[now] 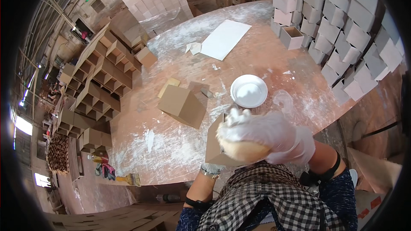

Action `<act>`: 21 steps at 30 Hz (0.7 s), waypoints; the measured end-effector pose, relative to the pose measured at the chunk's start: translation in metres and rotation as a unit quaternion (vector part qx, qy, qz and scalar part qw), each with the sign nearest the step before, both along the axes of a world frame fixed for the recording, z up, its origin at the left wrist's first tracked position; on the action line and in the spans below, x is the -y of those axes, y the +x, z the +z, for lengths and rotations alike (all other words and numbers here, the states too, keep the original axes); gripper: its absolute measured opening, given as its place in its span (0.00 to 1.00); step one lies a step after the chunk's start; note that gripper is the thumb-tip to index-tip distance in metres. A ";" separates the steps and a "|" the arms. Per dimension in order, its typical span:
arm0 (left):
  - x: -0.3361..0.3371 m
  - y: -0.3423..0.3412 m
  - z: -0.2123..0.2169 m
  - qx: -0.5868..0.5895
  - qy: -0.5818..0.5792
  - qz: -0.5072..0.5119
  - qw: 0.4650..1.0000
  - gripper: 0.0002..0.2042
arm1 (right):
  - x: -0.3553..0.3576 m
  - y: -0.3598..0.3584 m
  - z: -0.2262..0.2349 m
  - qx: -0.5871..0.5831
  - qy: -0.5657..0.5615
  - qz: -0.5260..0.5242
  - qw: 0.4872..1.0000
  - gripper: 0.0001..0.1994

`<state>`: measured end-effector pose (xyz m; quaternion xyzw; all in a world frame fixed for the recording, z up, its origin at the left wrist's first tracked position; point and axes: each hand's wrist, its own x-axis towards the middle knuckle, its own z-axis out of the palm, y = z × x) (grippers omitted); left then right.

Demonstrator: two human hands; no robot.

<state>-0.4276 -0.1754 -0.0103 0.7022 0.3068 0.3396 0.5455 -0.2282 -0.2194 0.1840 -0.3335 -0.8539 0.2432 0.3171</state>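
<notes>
A brown cardboard box is at the table's near edge, tilted, in front of my body. My left hand, in a pale glove, holds its lower end; the fingers are hidden behind the box. Over the box, my right hand in a whitish, smeared glove is closed on a pale tan rounded pad, slightly blurred. The pad covers part of the box. Just beyond is a white bowl with white paste in it. Another brown box lies on the table left of the bowl.
The round, white-smeared table holds a white sheet and torn paper scraps. Brown open boxes are stacked at left; stacked white and grey boxes stand at right. A brush lies at the near left edge.
</notes>
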 end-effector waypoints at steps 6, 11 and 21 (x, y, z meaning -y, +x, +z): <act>0.000 -0.002 -0.008 0.018 -0.061 -0.024 0.998 0.26 | 0.012 -0.012 -0.021 0.024 0.117 0.053 0.991 0.28; -0.004 -0.010 -0.013 0.039 -0.093 -0.007 0.995 0.26 | 0.028 0.013 -0.036 0.051 0.197 0.041 0.978 0.23; 0.000 -0.019 -0.015 0.028 -0.095 0.006 0.995 0.25 | 0.016 0.046 -0.017 -0.090 0.013 -0.071 0.993 0.30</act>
